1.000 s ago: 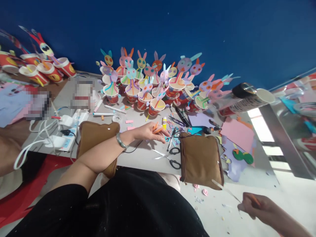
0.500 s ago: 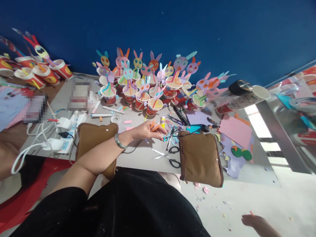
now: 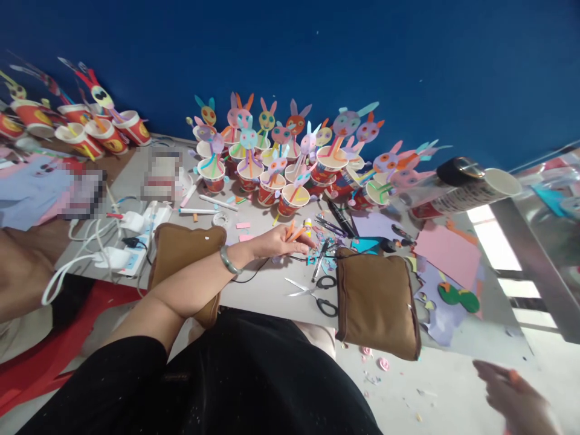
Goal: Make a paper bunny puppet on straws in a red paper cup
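L hand (image 3: 272, 243) is pinching orange strips (image 3: 293, 234) in its fingers; R hand (image 3: 516, 393) is showing blurred (orange bit (image 3: 513, 376) at it, can't tell if gripped). If L's pinch is loosening, strips may be dropping among scraps (image 3: 330, 264) right of it; open scissors (image 3: 313, 292) below-right could be nicking it if it's lowering. Strips are looking thin, slightly fanned.

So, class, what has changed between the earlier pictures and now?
The right hand has moved farther right from the right brown cushion; its pale strip no longer shows. It still has something orange; the left hand still holds orange pieces; the open scissors stayed put.
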Available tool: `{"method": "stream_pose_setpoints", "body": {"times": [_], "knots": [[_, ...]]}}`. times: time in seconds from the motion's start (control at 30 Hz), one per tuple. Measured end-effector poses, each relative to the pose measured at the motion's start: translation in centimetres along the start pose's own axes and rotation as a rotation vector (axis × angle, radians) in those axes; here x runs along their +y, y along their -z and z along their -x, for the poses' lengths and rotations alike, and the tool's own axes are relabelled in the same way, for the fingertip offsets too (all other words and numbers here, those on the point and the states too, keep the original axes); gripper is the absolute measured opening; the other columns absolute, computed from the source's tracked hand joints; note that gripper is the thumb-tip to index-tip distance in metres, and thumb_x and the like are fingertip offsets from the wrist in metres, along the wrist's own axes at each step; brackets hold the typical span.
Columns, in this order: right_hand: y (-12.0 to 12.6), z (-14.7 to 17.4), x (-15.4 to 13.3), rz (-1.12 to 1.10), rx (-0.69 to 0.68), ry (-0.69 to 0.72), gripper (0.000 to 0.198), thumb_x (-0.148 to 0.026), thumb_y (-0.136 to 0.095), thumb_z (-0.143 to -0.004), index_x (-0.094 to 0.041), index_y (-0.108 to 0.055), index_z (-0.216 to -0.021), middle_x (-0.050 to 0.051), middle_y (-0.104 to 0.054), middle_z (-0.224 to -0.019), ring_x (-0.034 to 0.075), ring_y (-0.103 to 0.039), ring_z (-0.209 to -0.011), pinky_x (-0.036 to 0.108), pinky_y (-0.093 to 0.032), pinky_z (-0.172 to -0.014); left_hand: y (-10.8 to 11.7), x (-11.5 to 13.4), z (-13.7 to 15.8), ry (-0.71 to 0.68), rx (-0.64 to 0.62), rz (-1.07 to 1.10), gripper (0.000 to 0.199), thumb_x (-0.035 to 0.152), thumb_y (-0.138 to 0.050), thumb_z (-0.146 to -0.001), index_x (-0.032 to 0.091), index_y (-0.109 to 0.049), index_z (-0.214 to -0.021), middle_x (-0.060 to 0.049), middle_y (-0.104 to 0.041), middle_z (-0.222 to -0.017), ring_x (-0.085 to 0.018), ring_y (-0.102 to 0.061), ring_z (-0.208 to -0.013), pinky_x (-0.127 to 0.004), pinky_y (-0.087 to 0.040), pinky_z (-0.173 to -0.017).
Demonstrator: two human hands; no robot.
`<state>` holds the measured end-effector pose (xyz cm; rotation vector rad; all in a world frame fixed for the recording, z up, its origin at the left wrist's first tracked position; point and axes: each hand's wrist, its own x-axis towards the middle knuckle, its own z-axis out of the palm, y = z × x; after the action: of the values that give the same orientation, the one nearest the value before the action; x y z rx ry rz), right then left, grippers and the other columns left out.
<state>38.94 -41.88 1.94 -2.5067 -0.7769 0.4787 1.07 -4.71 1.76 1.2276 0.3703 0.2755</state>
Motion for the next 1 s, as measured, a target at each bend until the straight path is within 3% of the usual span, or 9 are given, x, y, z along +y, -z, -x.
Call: {"method": "stream_pose_setpoints", "body": {"times": [0.07, 0.1, 0.23, 0.33, 0.4, 0.47, 0.6, 0.73, 1.0], "knots": [[-0.3, -1.1, -4.3, -0.271, 0.089, -0.119, 0.038, -0.07, -0.067, -0.056, -0.033, -0.061, -0.057, 0.007, -0.053, -0.052, 0.022, -0.043, -0.034, 0.043, -0.032, -0.036, -0.1, 0.2, 0.0, 0.039, 0.015, 0.057, 0.024, 0.031, -0.07, -0.087, 0.012, -0.07, -0.101, 0.002, -0.058, -0.07, -0.001, -0.034, -0.046, -0.019, -0.023, -0.043], [-0.5, -1.5, -6.8, -0.424, 0.016, -0.165, 0.036, -0.064, -0.075, -0.051, -0.03, -0.063, -0.055, 0.008, -0.054, -0.053, 0.019, -0.041, -0.034, 0.04, -0.029, -0.036, -0.2, 0.3, 0.0, 0.059, 0.026, 0.102, 0.021, 0.03, -0.067, -0.089, 0.012, -0.069, -0.1, 0.001, -0.059, -0.074, -0.001, -0.032, -0.047, -0.019, -0.02, -0.042], [-2.5, -2.0, -17.5, -0.744, -0.22, 0.028, 0.034, -0.057, -0.078, -0.056, -0.025, -0.068, -0.06, 0.009, -0.06, -0.056, 0.017, -0.045, -0.039, 0.037, -0.037, -0.039, -0.2, 0.5, -0.3, 0.168, 0.055, 0.252, 0.01, 0.021, -0.057, -0.09, 0.013, -0.063, -0.09, 0.003, -0.05, -0.068, -0.003, -0.032, -0.048, -0.017, -0.02, -0.042], [-5.1, -2.0, -24.1, -0.771, -0.416, 0.277, 0.039, -0.061, -0.067, -0.07, -0.022, -0.07, -0.066, 0.009, -0.068, -0.067, 0.021, -0.058, -0.052, 0.038, -0.048, -0.049, 0.0, 0.3, -0.6, 0.193, 0.053, 0.321, 0.01, 0.019, -0.057, -0.089, 0.012, -0.062, -0.083, 0.004, -0.046, -0.061, -0.005, -0.038, -0.05, -0.017, -0.026, -0.044], [-7.3, -2.2, -27.3, -0.667, -0.414, 0.463, 0.047, -0.063, -0.058, -0.078, -0.02, -0.066, -0.06, 0.007, -0.063, -0.059, 0.019, -0.057, -0.056, 0.033, -0.047, -0.053, 0.0, 0.0, -0.8, 0.162, 0.073, 0.35, 0.017, 0.023, -0.062, -0.09, 0.01, -0.064, -0.08, 0.0, -0.055, -0.067, -0.005, -0.046, -0.055, -0.017, -0.035, -0.049], [-9.6, -2.8, -29.8, -0.486, -0.431, 0.539, 0.054, -0.064, -0.052, -0.087, -0.019, -0.065, -0.061, 0.005, -0.061, -0.059, 0.014, -0.051, -0.055, 0.028, -0.044, -0.054, 0.1, -0.3, -0.9, 0.142, 0.075, 0.363, 0.024, 0.031, -0.068, -0.09, 0.008, -0.067, -0.083, -0.006, -0.066, -0.079, -0.007, -0.058, -0.064, -0.021, -0.047, -0.059], [-14.2, -4.1, -32.9, -0.502, -0.574, 0.555, 0.058, -0.073, -0.049, -0.09, -0.02, -0.057, -0.067, -0.002, -0.05, -0.054, 0.009, -0.039, -0.047, 0.024, -0.038, -0.049, 0.3, -0.8, -1.1, 0.166, 0.015, 0.42, 0.032, 0.04, -0.077, -0.086, 0.009, -0.07, -0.091, -0.011, -0.074, -0.09, -0.017, -0.071, -0.082, -0.032, -0.057, -0.079], [-17.4, -4.8, -33.9, -0.669, -0.613, 0.557, 0.057, -0.077, -0.061, -0.083, -0.022, -0.053, -0.071, -0.006, -0.044, -0.054, 0.009, -0.038, -0.047, 0.024, -0.034, -0.046, 0.5, -1.2, -1.3, 0.197, -0.038, 0.481, 0.028, 0.036, -0.071, -0.091, 0.009, -0.069, -0.098, -0.013, -0.076, -0.088, -0.02, -0.074, -0.08, -0.036, -0.059, -0.08], [-18.5, -4.5, -33.2, -0.651, -0.796, 0.578, 0.05, -0.072, -0.064, -0.086, -0.023, -0.058, -0.079, -0.004, -0.052, -0.052, 0.012, -0.044, -0.047, 0.026, -0.034, -0.046, 0.8, -1.6, -1.3, 0.175, -0.085, 0.475, 0.031, 0.037, -0.069, -0.093, 0.008, -0.066, -0.104, -0.012, -0.075, -0.077, -0.02, -0.074, -0.074, -0.035, -0.06, -0.077]]}}
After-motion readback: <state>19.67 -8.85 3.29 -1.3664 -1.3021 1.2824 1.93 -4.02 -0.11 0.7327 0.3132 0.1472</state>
